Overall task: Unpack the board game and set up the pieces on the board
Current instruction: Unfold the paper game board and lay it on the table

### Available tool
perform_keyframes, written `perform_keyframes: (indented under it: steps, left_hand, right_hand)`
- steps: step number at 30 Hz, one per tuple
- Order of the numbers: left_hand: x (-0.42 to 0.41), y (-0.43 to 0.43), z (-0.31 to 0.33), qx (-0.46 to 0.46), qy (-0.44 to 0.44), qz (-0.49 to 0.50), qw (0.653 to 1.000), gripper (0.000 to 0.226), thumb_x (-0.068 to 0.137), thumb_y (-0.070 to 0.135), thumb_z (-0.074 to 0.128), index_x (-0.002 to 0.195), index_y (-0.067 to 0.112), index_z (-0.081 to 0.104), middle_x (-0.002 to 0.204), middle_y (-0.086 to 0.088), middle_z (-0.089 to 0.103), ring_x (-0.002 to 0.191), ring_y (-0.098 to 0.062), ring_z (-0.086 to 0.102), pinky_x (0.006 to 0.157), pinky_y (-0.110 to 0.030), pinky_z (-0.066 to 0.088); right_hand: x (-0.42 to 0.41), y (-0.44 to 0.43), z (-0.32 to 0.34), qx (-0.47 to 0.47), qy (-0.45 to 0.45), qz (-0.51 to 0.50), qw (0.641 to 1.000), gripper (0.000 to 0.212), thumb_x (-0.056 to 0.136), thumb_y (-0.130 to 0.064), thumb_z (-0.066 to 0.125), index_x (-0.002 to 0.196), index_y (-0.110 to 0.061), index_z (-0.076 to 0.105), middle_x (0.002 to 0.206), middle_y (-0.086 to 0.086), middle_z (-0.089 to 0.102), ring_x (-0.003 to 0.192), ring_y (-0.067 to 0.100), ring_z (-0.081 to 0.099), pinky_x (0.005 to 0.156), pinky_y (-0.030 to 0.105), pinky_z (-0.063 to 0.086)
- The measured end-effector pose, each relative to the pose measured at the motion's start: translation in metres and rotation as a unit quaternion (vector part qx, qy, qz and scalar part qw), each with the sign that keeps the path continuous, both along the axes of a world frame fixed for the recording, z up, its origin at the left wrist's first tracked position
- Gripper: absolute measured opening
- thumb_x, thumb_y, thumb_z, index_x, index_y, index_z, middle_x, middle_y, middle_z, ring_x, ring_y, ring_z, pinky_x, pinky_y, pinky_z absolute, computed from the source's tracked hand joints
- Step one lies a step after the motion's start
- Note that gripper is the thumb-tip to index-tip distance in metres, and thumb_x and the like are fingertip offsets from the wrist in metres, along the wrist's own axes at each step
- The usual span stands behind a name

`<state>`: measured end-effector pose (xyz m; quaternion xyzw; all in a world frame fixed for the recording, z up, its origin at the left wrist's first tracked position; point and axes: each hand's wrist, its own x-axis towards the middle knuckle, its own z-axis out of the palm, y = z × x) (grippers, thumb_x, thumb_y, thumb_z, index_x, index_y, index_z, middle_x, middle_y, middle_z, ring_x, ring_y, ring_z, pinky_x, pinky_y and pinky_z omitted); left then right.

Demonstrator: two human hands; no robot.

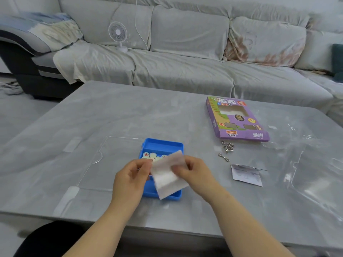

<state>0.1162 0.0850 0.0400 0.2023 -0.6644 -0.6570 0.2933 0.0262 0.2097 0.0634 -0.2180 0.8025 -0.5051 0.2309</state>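
A blue plastic tray (163, 145) sits near the table's front middle, holding several round cream game pieces (153, 155) with red marks. Over the tray I hold a folded white sheet (168, 177), probably the folded board. My left hand (130, 179) pinches its left edge and my right hand (193, 172) grips its right side. The sheet hides most of the tray's inside. The purple game box (239, 119) lies flat at the back right.
A clear plastic lid (104, 160) lies left of the tray. Metal wire puzzle pieces (226, 149) and a small paper leaflet (246, 174) lie to the right, with crumpled clear wrap (306, 173) beyond. A sofa with a small white fan (118, 34) stands behind the grey table (130, 112).
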Motion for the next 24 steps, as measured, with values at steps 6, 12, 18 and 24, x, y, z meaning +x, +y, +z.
perform_keyframes:
  steps: [6, 12, 18, 24]
  left_hand:
    - [0.014, -0.003, -0.045, -0.520, -0.095, -0.058, 0.847, 0.029, 0.073, 0.047, 0.048, 0.095, 0.030, 0.053, 0.088, 0.011, 0.065, 0.089, -0.008, 0.046, 0.064, -0.014, 0.046]
    - [0.008, -0.016, -0.056, -0.592, -0.112, -0.108, 0.791, 0.035, 0.072, 0.042, 0.040, 0.063, 0.028, 0.071, 0.060, 0.018, 0.062, 0.056, 0.001, 0.054, 0.057, -0.013, 0.037]
    - [0.014, -0.065, -0.056, -0.593, -0.143, -0.065, 0.790, 0.036, 0.073, 0.040, 0.039, 0.063, 0.026, 0.071, 0.061, 0.016, 0.062, 0.072, -0.003, 0.046, 0.048, -0.007, 0.038]
    - [0.036, -0.127, -0.052, -0.577, -0.169, -0.007, 0.799, 0.009, 0.062, 0.023, 0.068, 0.062, 0.015, 0.072, 0.062, 0.006, 0.064, 0.073, -0.008, 0.048, 0.048, -0.016, 0.040]
  right_hand:
    - [-0.020, 0.035, 0.002, -0.048, 0.016, -0.170, 0.984, 0.019, 0.087, -0.007, 0.055, 0.071, -0.017, 0.059, 0.068, -0.002, 0.051, 0.064, 0.011, 0.042, 0.060, 0.025, 0.034]
    - [-0.020, 0.039, -0.007, -0.042, 0.027, -0.165, 0.985, 0.025, 0.087, -0.006, 0.055, 0.066, -0.018, 0.056, 0.064, -0.002, 0.047, 0.059, 0.010, 0.038, 0.050, 0.014, 0.032]
    - [-0.019, 0.023, -0.008, -0.042, 0.032, -0.155, 0.987, 0.021, 0.087, -0.006, 0.055, 0.070, -0.018, 0.058, 0.067, -0.001, 0.052, 0.060, 0.009, 0.042, 0.050, 0.010, 0.033]
    - [-0.018, -0.006, -0.010, -0.007, 0.017, -0.125, 0.992, 0.019, 0.088, -0.008, 0.054, 0.069, -0.010, 0.058, 0.065, 0.000, 0.046, 0.062, 0.014, 0.038, 0.054, 0.025, 0.027]
